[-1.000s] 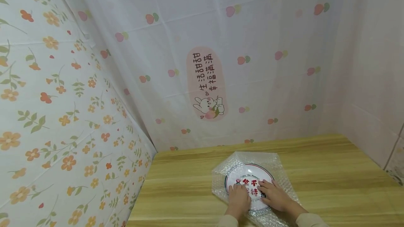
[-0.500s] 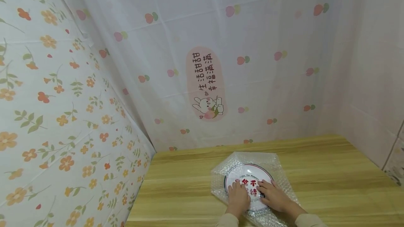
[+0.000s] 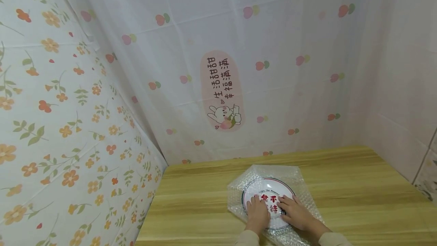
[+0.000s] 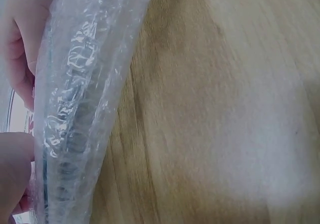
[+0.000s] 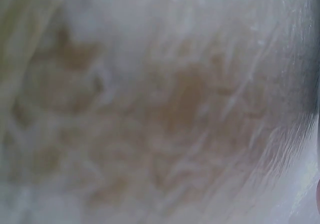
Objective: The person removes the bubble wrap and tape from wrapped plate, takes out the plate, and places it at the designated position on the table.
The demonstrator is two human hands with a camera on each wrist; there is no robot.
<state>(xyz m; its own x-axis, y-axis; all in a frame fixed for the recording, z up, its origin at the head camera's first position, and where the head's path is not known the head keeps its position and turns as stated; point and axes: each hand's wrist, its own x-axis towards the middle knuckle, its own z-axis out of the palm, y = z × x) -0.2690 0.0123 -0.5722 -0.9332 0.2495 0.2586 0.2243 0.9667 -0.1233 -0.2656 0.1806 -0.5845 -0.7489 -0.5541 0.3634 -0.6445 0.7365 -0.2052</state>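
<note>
A round white plate [image 3: 268, 185] with a dark rim line and red characters lies on a sheet of bubble wrap [image 3: 305, 185] near the table's front edge. On the plate's lower left rests my left hand [image 3: 258, 213], its fingers pointing away from me. My right hand [image 3: 297, 212] lies over the plate's right side, fingers spread across it. Both hands cover part of the lettering. In the left wrist view, the wrap's raised edge [image 4: 75, 94] stands beside fingers at the far left. Blurred clear plastic fills the right wrist view.
The wood-grain table [image 3: 362, 193] extends to both sides of the wrap. A white curtain [image 3: 283, 98] with small fruit prints hangs behind it. Floral cloth [image 3: 78, 124] borders the left side, and a pale wall [image 3: 403, 86] stands at right.
The left hand's fingers have shifted slightly on the plate. My right hand, the plate and the bubble wrap stay nearly still, and the head view drifts a little.
</note>
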